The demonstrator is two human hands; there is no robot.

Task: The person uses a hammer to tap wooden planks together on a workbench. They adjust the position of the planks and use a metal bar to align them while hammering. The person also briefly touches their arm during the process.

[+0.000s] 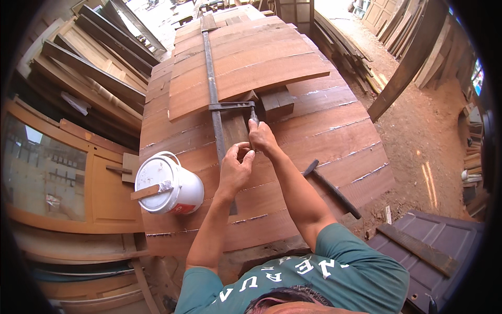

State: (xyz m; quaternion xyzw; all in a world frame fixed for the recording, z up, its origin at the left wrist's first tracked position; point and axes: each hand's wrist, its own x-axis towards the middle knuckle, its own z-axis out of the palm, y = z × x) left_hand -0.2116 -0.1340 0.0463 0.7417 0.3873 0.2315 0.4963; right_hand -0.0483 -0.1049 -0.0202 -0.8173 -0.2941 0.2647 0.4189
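Observation:
A long metal bar clamp (213, 78) runs lengthwise over a reddish-brown panel of glued boards (246, 63). Its sliding jaw (230, 105) sits at the panel's near edge. My right hand (263, 137) is wrapped round the clamp's screw handle (254, 114), just below that jaw. Close beside it on the left, my left hand (236, 167) hovers with fingers loosely curled and apart from the thumb, nothing visible in it. The panel rests on wooden blocks (277, 102) above a wider layer of boards (324, 136), with whitish glue along the seams.
A white lidded bucket (191, 188) stands at the left, a glue-smeared wood strip (145, 192) on its lid. A hammer (334, 191) lies on the boards at the right. Doors (115, 183) and timber lean at the left; a dark panelled door (444, 251) lies at the lower right.

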